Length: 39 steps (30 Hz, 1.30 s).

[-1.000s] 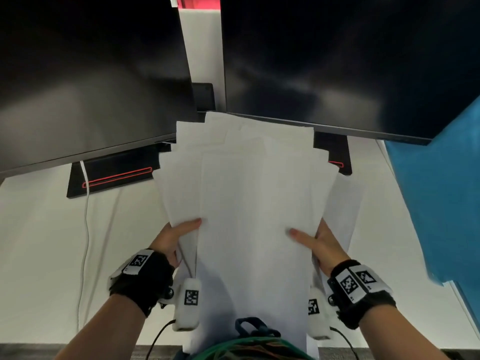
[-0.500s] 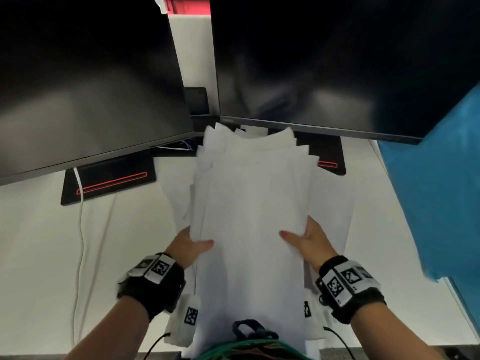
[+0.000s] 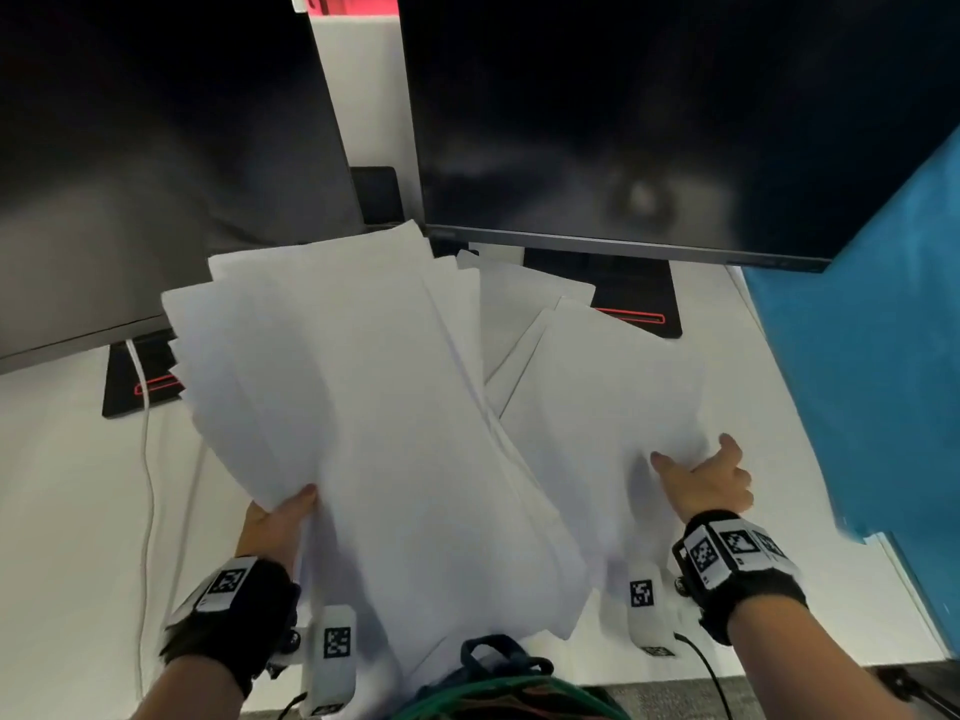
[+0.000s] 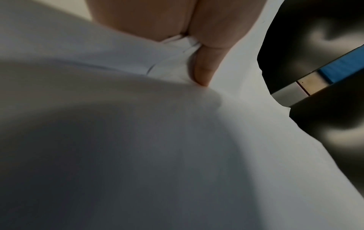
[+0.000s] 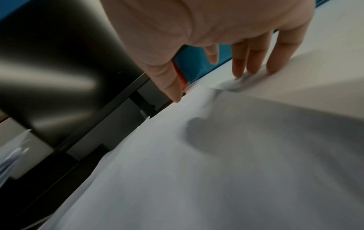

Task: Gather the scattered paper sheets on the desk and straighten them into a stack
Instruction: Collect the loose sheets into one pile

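Note:
A fanned bundle of white sheets [image 3: 374,407] is raised off the desk and leans to the left. My left hand [image 3: 283,517] grips it at its lower left edge; in the left wrist view the thumb [image 4: 204,70] presses on top of the bundle [image 4: 177,140] and the other fingers are hidden under it. A few loose sheets [image 3: 597,387] lie flat on the desk to the right, partly under the bundle. My right hand [image 3: 696,475] is spread over them, straight fingertips [image 5: 252,68] touching the right edge of the top loose sheet [image 5: 216,155].
Two dark monitors [image 3: 623,122] stand close behind the papers on black bases [image 3: 634,298] with red lines. A blue partition [image 3: 872,356] walls off the right side. A white cable [image 3: 148,459] runs down the white desk [image 3: 67,511] at left. A green-strapped item [image 3: 493,683] sits at the near edge.
My right hand has let go of the bundle and moved right onto the loose sheets on the desk. The bundle, now held by the left hand alone, has swung left.

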Each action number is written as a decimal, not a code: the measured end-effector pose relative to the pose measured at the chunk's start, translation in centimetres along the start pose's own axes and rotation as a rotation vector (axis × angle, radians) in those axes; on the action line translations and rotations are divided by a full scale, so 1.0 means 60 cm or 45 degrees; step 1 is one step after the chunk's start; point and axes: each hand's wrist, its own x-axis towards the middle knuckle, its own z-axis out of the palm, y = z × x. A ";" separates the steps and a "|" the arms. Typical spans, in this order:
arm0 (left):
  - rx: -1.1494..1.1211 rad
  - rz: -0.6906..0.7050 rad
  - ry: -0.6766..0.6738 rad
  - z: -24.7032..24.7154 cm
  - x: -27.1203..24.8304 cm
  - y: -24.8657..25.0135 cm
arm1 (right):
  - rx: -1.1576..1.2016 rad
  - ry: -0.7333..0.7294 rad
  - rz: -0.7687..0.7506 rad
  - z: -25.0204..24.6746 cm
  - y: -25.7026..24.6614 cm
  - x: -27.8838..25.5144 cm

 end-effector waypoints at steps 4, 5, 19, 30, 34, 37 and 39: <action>-0.030 -0.011 -0.051 0.017 -0.003 0.003 | 0.145 -0.185 -0.162 0.033 -0.015 -0.014; -0.034 -0.019 -0.059 0.020 -0.003 0.003 | 0.157 -0.234 -0.186 0.042 -0.018 -0.018; -0.136 -0.116 0.069 -0.028 0.016 -0.019 | 0.291 -0.364 -0.159 0.087 -0.076 -0.022; -0.060 -0.113 0.005 -0.014 -0.009 -0.005 | -0.026 -0.268 -0.070 0.152 -0.160 0.030; -0.124 -0.094 0.008 -0.014 -0.008 -0.009 | -0.190 -0.335 -0.143 0.162 -0.166 0.040; -0.147 -0.143 0.040 -0.030 0.004 -0.022 | -0.116 -0.334 -0.197 0.158 -0.159 0.042; -0.155 -0.173 0.031 -0.040 0.005 -0.023 | -0.043 -0.278 -0.212 0.149 -0.149 0.043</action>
